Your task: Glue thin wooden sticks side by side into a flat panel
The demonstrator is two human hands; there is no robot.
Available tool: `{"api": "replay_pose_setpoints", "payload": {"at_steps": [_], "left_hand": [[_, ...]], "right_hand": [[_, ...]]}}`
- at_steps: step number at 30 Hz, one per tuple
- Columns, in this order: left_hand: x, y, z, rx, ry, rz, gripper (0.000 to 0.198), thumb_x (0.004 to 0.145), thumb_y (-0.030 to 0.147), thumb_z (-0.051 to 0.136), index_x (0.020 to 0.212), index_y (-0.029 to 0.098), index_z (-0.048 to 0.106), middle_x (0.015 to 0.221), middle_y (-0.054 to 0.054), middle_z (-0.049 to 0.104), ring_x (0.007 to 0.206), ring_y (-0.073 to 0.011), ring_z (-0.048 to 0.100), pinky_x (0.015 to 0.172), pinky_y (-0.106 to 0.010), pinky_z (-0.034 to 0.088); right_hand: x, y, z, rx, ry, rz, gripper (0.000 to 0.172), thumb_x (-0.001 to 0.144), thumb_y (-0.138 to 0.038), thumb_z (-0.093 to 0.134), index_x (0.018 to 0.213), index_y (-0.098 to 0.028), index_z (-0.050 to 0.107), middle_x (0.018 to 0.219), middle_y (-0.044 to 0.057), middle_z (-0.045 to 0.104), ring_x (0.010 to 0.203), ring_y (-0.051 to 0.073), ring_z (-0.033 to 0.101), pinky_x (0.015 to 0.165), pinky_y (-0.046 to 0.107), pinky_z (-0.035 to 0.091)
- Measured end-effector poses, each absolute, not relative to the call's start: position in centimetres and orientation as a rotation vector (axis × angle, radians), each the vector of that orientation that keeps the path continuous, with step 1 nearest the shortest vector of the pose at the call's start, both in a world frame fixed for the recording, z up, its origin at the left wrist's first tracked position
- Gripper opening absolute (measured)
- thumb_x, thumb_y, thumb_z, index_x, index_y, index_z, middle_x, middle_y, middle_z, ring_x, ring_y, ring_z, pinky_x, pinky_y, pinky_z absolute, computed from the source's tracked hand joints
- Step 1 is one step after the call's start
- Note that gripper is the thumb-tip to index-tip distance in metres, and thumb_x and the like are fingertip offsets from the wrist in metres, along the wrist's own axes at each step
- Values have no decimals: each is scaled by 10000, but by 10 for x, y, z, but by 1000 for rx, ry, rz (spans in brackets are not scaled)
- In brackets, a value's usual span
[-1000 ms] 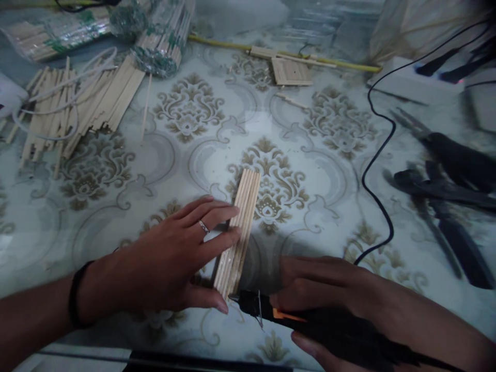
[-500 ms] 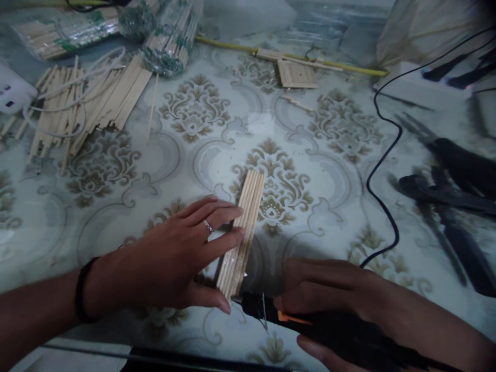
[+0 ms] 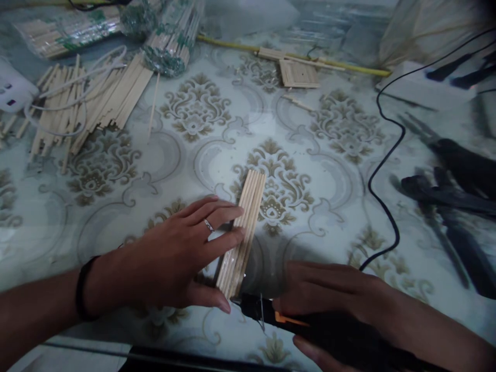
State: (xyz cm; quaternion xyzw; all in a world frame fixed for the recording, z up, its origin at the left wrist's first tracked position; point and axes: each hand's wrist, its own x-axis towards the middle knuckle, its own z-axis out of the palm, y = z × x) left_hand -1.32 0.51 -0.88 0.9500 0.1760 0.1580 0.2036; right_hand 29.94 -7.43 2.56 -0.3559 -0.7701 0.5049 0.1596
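The person's left hand [image 3: 170, 263] lies open and flat, fingers spread across the near half of the stick panel [image 3: 250, 204], a row of thin wooden sticks laid side by side on the patterned counter [image 3: 155, 170]. The right hand [image 3: 333, 294] is wrapped around a black tool [image 3: 256, 307] with an orange trigger, apparently a glue gun, its tip touching or almost touching the panel's near end. Judged from this, the step is best done with even pressure from the flat hand so no stick slides or lifts, the fingers kept clear of the tip, and the tool moved slowly and squarely across the sticks' ends. A black cable [image 3: 382, 155] trails to the right of the panel and should stay slack. Much is unclear: the left palm hides the panel's near left edge, the tool's body is cut off at the frame's bottom, and whether anything leaves the tip cannot be told. Far left of the panel lies a loose stick pile [image 3: 89, 103]; the dark tools [image 3: 453, 191] far right are blurred, perhaps pliers.
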Motion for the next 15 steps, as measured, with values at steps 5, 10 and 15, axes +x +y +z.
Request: {"api": "replay_pose_setpoints", "payload": {"at_steps": [5, 10, 15], "left_hand": [[-14, 5, -9, 2638, 503, 416, 905, 991, 809, 848, 1540, 130, 610, 1633, -287, 673, 1594, -479, 649, 1371, -692, 537], [-15, 5, -10, 2639, 498, 417, 851, 1004, 754, 856, 1534, 137, 606, 1642, -294, 667, 1597, -498, 640, 1346, -717, 556], [-14, 5, -10, 2650, 496, 445, 847, 1004, 730, 865, 1527, 118, 601, 1615, -297, 677, 1576, -505, 654, 1340, -721, 559]], "right_hand": [[303, -76, 30, -1072, -2210, 1429, 113, 1069, -306, 775, 1156, -360, 727, 937, -38, 753, 751, 187, 752, 667, 294, 617], [303, -76, 35, -1116, -2231, 1503, 193, 982, -277, 850, 1132, -332, 742, 934, -34, 738, 734, 191, 731, 633, 305, 594], [297, -74, 39, -1091, -2212, 1464, 129, 1004, -179, 668, 1035, -295, 714, 867, -40, 708, 693, 166, 711, 625, 289, 571]]}}
